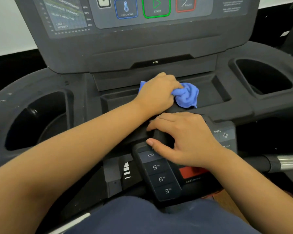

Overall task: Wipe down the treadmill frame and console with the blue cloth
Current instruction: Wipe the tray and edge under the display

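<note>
While our left hand (156, 94) reaches across the middle of the treadmill console (142, 46), its fingers are curled tight around the blue cloth (187, 95), which is bunched into a crumpled wad. We hold that cloth down in the shallow centre tray (215, 93) just below the upright display panel — most of the fabric spills out to the right of our knuckles, and a small corner pokes out behind the back of the hand.

Our right hand (184, 139) rests nearer to us on the dark central hump of the console, fingers loosely bent and holding nothing, the thumb lying at the top of the incline keypad (161, 179) that shows 9, 6 and 3 percent. Just to the right of that hand sits the speed pad (225, 135) with its plus sign, and a red strip (191, 172) shows below the wrist.

Above the tray we see the display's buttons — a blue cool-down button (126, 8), a green start button (156, 6) and a red stop button (185, 4). Deep cup holders sit on either side, the left cup holder (35, 122) scuffed with pale marks, the right cup holder (262, 78) darker.
</note>
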{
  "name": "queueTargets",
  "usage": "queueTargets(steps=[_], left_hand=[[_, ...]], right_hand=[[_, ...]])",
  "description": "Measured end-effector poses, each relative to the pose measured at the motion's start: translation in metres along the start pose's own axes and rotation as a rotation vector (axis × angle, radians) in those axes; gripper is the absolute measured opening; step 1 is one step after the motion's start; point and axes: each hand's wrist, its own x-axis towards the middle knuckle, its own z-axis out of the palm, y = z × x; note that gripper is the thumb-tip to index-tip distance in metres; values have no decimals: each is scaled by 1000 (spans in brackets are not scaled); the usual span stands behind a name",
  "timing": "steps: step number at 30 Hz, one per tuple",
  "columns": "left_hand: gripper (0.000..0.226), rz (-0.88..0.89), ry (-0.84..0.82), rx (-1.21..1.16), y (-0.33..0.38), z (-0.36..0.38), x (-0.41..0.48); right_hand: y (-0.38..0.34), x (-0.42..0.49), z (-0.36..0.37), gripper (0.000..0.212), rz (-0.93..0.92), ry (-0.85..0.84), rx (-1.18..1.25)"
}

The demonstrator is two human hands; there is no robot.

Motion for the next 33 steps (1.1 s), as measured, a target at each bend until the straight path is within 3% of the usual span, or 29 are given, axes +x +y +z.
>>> queueTargets(steps=[6, 10, 14, 18, 21, 27, 33], left_hand=[[24, -108, 63, -20, -40, -39, -94], [42, -232, -16, 14, -33, -65, -148], [40, -217, -43, 82, -18, -74, -170], [30, -194, -58, -135, -34, -79, -175], [32, -46, -92, -299, -50, -75, -179], [36, 168, -82, -67, -83, -73, -131], [32, 365, 61, 134, -81, -52, -93]], right_hand=[[-1, -1, 1, 34, 10, -2, -14], [-1, -2, 2, 34, 4, -9, -8], [0, -2, 2, 34, -6, -7, -10], [0, -2, 1, 33, -5, -16, -15], [0, -2, 0, 33, -13, -21, -10], [0, -1, 1, 34, -21, -19, 13], [0, -2, 3, 33, -20, 13, -4]])
